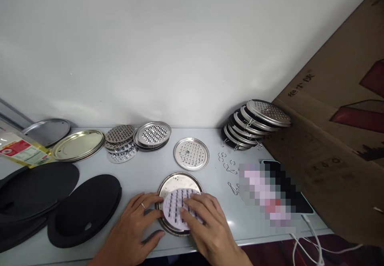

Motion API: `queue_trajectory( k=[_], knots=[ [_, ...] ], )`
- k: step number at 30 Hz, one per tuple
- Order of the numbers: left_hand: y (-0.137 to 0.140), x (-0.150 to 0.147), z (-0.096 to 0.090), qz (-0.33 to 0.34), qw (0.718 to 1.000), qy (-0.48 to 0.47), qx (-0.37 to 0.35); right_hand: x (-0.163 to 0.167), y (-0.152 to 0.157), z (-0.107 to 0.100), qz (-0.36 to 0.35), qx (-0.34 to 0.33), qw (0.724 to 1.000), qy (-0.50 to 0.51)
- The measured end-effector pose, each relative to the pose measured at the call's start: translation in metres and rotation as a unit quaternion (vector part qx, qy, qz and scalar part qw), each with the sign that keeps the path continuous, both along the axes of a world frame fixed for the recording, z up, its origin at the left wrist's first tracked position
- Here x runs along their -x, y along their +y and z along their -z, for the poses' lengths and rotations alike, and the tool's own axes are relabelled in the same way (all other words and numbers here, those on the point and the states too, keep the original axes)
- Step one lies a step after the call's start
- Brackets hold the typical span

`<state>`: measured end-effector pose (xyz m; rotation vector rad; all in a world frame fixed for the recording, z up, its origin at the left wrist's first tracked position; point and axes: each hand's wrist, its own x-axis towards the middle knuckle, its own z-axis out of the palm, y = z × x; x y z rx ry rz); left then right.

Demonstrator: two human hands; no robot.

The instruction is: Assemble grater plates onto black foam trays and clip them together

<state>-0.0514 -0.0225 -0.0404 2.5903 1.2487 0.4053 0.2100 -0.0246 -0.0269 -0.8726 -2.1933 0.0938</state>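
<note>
A round metal plate with a raised rim [171,182] lies near the table's front edge. Over it sits a pale, round grater disc [172,208] with rows of slots, covering much of the plate. My right hand [207,222] grips this disc from the right, thumb and fingertips on its top face. On the other side, my left hand [141,218], with a ring on one finger, touches the plate's left rim, its fingers and thumb apart. Just behind lies a rimmed round plate with a grater pattern [192,154], untouched.
Along the wall lie grater discs [120,134], rimmed graters [153,134] and gold lids [79,144]. Black round pieces [87,210] fill the left. Assembled graters [267,112] lean in a stack beside a cardboard box [324,146]. Small wire clips [232,188] and a phone [294,190] lie right.
</note>
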Motion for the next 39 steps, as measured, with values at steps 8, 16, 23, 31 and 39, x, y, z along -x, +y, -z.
queue_trajectory(
  k=[8,16,23,31,39],
  knots=[
    [-0.001,0.001,0.002,-0.011,1.0,-0.018,0.013,0.003,-0.001,0.013,0.004,0.12,0.989,-0.087],
    [0.001,-0.001,-0.002,-0.003,1.0,-0.023,0.021,-0.001,0.002,0.005,0.009,0.184,0.977,-0.106],
    [0.001,-0.003,-0.005,-0.001,1.0,-0.029,-0.002,-0.001,0.0,0.001,0.007,0.25,0.96,-0.124],
    [0.0,-0.002,0.0,0.002,0.999,-0.041,0.005,0.005,-0.004,0.0,-0.011,0.266,0.956,-0.125],
    [0.034,-0.021,-0.04,-0.022,0.993,-0.003,0.12,0.005,-0.004,0.006,-0.008,0.255,0.961,-0.106]
  ],
)
